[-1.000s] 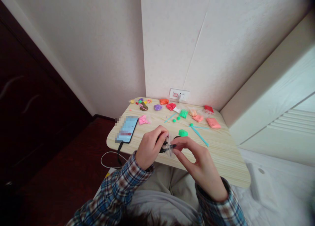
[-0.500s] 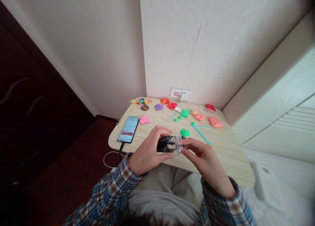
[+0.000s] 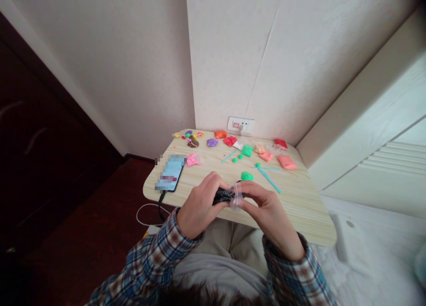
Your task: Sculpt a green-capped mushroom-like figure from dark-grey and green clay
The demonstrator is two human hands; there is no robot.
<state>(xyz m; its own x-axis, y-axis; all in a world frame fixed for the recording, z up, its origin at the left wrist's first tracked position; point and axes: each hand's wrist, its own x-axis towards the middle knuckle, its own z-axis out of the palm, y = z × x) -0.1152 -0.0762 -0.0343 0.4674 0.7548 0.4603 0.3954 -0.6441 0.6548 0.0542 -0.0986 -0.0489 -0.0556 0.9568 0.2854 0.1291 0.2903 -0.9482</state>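
Observation:
Between my hands, over the near edge of the table, is a small clear plastic bag of black modelling clay (image 3: 223,196). My left hand (image 3: 201,204) is closed round the bag's filled left part. At the bag's clear crumpled right end, the fingers of my right hand (image 3: 266,208) pinch the plastic, with a bit of black showing at the fingertips. Just beyond the hands lies a green clay lump (image 3: 246,176). Several small green balls, one of them a ball (image 3: 258,165) at the end of a blue strip (image 3: 269,180), rest farther back.
A phone (image 3: 171,172) with a cable lies on the table's (image 3: 299,208) left side. Bags of clay line the back: pink (image 3: 192,160), purple (image 3: 212,142), orange (image 3: 220,134), green (image 3: 247,150) and coral (image 3: 287,162). A wall socket (image 3: 241,124) sits behind them.
My left hand has closed tighter, squeezing the black clay bag narrower. My right hand still pinches the bag's end. The view has shifted slightly.

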